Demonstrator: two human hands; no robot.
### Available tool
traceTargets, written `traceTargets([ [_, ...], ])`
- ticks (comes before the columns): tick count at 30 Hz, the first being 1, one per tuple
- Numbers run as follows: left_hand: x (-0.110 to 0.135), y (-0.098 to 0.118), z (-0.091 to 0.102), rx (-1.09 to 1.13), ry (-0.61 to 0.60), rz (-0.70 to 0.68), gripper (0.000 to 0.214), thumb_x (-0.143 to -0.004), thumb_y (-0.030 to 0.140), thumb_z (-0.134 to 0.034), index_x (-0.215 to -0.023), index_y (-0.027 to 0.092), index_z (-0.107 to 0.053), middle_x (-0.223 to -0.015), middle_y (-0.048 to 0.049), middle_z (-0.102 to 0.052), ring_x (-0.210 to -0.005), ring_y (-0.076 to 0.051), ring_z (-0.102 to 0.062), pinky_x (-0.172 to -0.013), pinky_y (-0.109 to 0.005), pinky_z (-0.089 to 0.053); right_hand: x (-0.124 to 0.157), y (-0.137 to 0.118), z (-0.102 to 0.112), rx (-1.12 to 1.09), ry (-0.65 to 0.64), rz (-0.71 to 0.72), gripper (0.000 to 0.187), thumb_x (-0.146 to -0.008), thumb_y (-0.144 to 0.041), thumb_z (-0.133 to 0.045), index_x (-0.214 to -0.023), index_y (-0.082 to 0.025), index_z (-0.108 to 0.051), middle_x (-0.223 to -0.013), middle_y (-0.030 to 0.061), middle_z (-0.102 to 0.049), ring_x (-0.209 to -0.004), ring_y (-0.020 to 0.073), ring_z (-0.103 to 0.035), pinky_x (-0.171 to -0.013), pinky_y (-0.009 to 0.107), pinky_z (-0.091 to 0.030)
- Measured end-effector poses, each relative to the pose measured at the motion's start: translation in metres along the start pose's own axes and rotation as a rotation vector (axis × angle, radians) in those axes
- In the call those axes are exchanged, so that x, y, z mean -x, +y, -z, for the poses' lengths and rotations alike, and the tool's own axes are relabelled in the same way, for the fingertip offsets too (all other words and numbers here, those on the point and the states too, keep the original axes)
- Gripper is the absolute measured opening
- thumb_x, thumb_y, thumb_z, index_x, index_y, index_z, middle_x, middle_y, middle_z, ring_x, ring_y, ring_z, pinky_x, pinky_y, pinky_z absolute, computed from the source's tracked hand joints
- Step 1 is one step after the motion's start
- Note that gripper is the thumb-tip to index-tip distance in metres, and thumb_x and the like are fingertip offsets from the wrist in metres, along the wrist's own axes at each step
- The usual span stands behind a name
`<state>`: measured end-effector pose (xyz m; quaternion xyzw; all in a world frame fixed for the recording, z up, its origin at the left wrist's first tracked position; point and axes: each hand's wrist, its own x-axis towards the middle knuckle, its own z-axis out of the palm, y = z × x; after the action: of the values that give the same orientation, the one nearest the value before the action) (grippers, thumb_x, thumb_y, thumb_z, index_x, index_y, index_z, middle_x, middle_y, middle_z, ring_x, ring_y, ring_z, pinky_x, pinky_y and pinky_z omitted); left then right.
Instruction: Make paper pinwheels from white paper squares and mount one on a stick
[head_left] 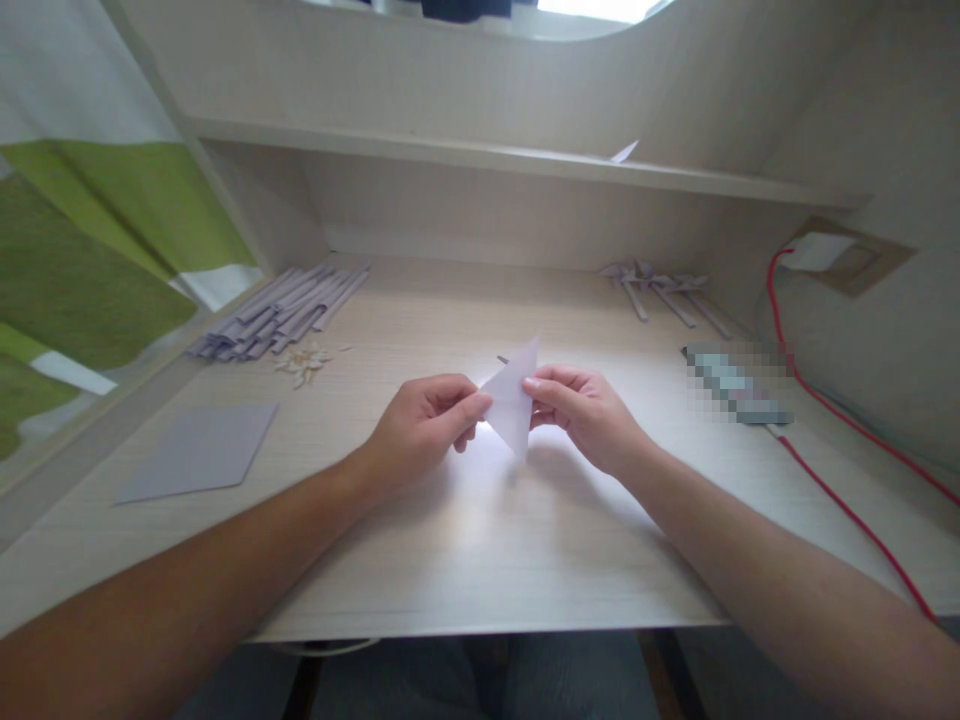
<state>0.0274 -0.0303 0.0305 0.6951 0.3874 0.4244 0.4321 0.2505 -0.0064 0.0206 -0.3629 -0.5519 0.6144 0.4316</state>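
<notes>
Pinching the paper triangle (508, 402) above the desk (495, 590), back from its front edge, you have your left hand (435, 412) at its left corner, your right hand (583, 412) at its long, steep side, both touching; pinwheels (637, 274) lie near the far right corner.

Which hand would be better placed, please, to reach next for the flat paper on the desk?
Probably the left hand: it is nearer the flat paper, on that side of the desk. It would first need to release the triangular paper, which the right hand also holds.
</notes>
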Motion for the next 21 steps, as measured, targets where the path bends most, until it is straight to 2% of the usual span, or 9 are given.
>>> traceTargets([
  [5,-0.0035,0.0002,0.0015,0.064,0.076,0.000,0.035,-0.097,0.033,-0.065,-0.066,0.018,-0.065,-0.058,0.0012,-0.060,-0.057,-0.013,-0.053,-0.060,-0.028,-0.040,0.0018,0.0018,-0.0012,0.052,-0.012,0.030,0.031,-0.084,-0.047,-0.081,-0.086,-0.017,-0.075,-0.077,0.0034,-0.074,-0.072,0.0161,-0.069,-0.072,0.032,-0.057],
  [11,-0.0025,-0.0020,0.0008,0.070,0.089,-0.019,0.036,-0.097,0.033,-0.065,-0.064,0.018,-0.065,-0.058,0.0011,-0.060,-0.057,-0.012,-0.053,-0.060,-0.028,-0.040,0.0012,0.0019,-0.0021,0.042,0.024,0.051,0.030,-0.083,-0.045,-0.083,-0.088,-0.016,-0.077,-0.077,0.0040,-0.075,-0.071,0.0167,-0.070,-0.072,0.033,-0.058],
  [21,-0.0009,-0.0058,-0.0005,0.029,0.087,-0.035,0.036,-0.097,0.032,-0.065,-0.065,0.017,-0.065,-0.059,0.0014,-0.060,-0.058,-0.011,-0.053,-0.059,-0.026,-0.040,-0.0003,0.0009,-0.0032,0.008,0.137,0.057,0.025,-0.072,-0.032,-0.090,-0.087,-0.017,-0.077,-0.077,0.0036,-0.077,-0.065,0.0155,-0.070,-0.067,0.032,-0.059],
])
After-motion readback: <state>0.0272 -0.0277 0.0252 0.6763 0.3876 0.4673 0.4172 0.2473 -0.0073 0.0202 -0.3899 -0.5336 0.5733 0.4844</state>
